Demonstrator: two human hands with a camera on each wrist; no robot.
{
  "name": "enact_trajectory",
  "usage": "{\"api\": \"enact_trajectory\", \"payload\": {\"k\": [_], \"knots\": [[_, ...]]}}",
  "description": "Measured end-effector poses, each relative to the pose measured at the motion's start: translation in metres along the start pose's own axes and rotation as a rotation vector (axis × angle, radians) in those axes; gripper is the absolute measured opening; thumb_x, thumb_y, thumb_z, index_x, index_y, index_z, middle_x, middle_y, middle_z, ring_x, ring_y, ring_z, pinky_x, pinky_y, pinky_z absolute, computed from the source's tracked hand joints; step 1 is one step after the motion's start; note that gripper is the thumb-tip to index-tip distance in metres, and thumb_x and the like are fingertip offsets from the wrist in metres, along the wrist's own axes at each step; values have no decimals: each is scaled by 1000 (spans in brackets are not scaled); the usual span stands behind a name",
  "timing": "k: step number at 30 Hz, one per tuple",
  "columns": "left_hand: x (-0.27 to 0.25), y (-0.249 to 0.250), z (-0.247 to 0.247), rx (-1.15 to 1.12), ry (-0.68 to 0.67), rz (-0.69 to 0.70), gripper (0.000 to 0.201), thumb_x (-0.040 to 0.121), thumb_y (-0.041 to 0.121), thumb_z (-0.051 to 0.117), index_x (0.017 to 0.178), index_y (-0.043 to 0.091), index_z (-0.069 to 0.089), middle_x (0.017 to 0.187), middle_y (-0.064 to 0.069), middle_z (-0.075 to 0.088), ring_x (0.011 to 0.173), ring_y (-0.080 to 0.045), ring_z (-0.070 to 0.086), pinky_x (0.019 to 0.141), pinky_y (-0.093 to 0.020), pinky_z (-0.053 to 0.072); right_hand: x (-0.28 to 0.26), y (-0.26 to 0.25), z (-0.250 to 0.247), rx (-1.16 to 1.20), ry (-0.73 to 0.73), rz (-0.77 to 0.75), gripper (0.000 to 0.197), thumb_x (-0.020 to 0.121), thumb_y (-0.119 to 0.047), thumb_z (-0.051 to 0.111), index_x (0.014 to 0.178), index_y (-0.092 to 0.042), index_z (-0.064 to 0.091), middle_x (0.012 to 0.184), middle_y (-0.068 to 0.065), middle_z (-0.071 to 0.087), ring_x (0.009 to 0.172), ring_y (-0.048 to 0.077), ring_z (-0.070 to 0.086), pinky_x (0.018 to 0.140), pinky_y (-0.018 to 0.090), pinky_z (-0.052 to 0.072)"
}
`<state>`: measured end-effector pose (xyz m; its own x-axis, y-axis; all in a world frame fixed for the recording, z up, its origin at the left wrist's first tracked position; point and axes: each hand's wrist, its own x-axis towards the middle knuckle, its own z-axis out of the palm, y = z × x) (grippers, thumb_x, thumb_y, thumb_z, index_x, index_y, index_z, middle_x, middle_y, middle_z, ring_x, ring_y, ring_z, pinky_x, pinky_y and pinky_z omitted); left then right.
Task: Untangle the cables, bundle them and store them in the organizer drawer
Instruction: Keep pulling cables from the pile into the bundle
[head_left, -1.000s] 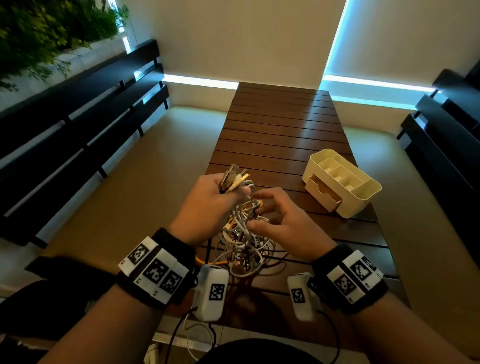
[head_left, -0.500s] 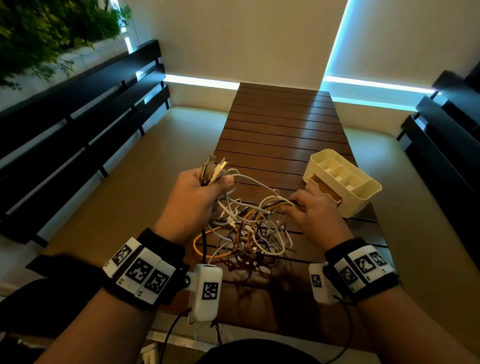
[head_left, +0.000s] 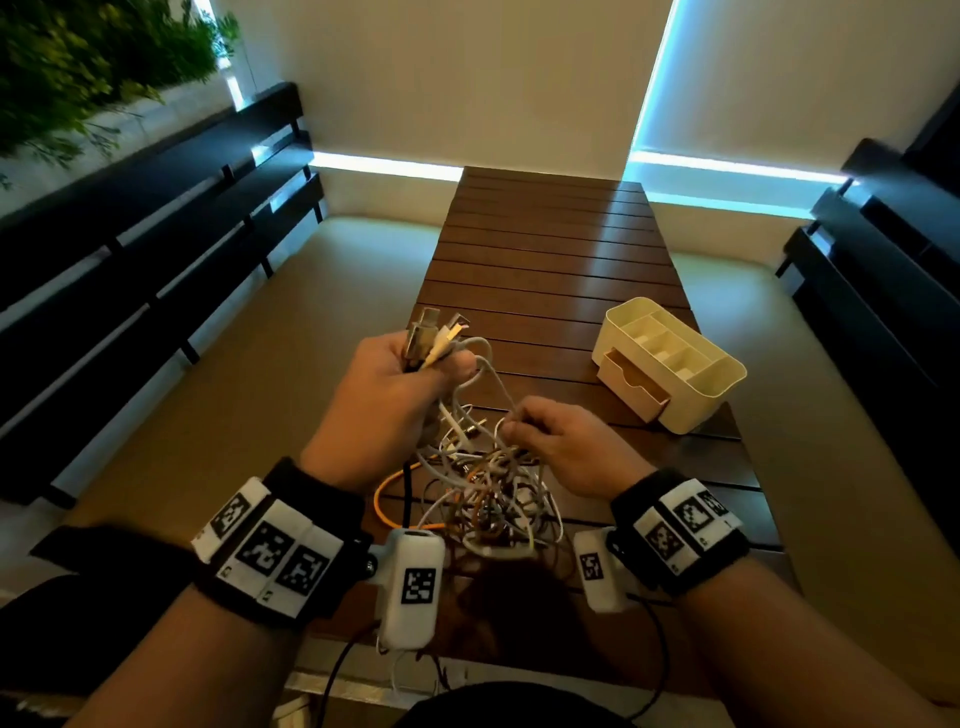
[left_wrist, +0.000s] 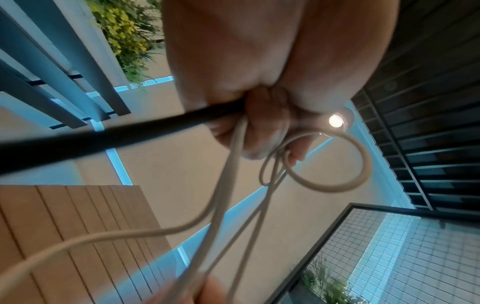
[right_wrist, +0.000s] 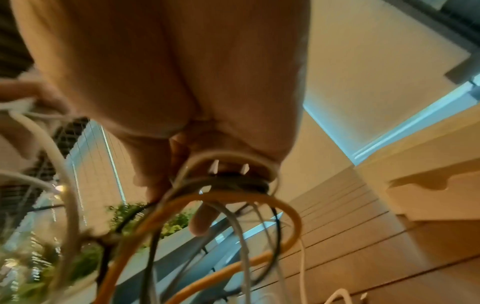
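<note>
White, orange and brown cables (head_left: 483, 483) hang in a tangle between our hands above the near end of the slatted wooden table (head_left: 545, 260): our left hand (head_left: 387, 400) is fisted round a cluster of cable ends, the plugs (head_left: 431, 335) sticking up out of it (a black cord and white loops run out of the same fist in the left wrist view). Our right hand (head_left: 566, 441), just right of the tangle, pinches a white strand with curled fingers. Farther right on the table sits the cream organizer (head_left: 670, 364), its drawer (head_left: 631, 384) pulled open.
</note>
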<state>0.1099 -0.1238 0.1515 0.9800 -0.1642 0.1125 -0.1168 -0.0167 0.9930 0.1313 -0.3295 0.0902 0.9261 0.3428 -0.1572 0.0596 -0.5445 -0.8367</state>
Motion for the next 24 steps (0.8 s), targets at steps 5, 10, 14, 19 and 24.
{"api": "enact_trajectory", "payload": {"k": [5, 10, 14, 19, 24], "knots": [[-3, -16, -11, 165, 85, -7, 25, 97, 16, 61, 74, 19, 72, 51, 7, 43, 41, -7, 36, 46, -24, 32, -14, -19, -30, -67, 510, -356, 13, 97, -19, 62, 101, -20, 74, 90, -10, 71, 82, -2, 65, 70, 9, 46], [-1, -29, -11, 252, 96, -28, 32, 96, 19, 63, 64, 24, 65, 47, 14, 43, 41, -3, 36, 52, -30, 30, 0, -5, -40, -136, 603, -298, 15, 93, -24, 67, 98, -16, 78, 81, -8, 72, 74, 3, 66, 68, 26, 55], [1, -28, -9, 362, 127, -9, 43, 96, 19, 63, 57, 22, 45, 45, 13, 35, 42, -4, 30, 48, -22, 30, -1, 1, -37, -192, 717, -408, 11, 93, -19, 68, 97, -14, 76, 78, -15, 66, 73, -6, 63, 64, 8, 45], [4, -29, -11, 373, 194, 24, 32, 95, 22, 64, 65, 10, 59, 53, 4, 46, 52, -8, 38, 52, -28, 36, -1, 24, -29, -242, 419, 0, 14, 93, -35, 64, 85, -25, 70, 79, -10, 66, 75, 4, 64, 65, 17, 50], [2, -28, -9, 355, 193, 43, 34, 95, 28, 63, 91, -6, 67, 63, -10, 49, 57, -16, 41, 55, -43, 39, -3, 46, -19, -154, 379, 126, 20, 96, -39, 58, 84, -26, 67, 82, -4, 67, 81, 13, 66, 77, 35, 56]]}}
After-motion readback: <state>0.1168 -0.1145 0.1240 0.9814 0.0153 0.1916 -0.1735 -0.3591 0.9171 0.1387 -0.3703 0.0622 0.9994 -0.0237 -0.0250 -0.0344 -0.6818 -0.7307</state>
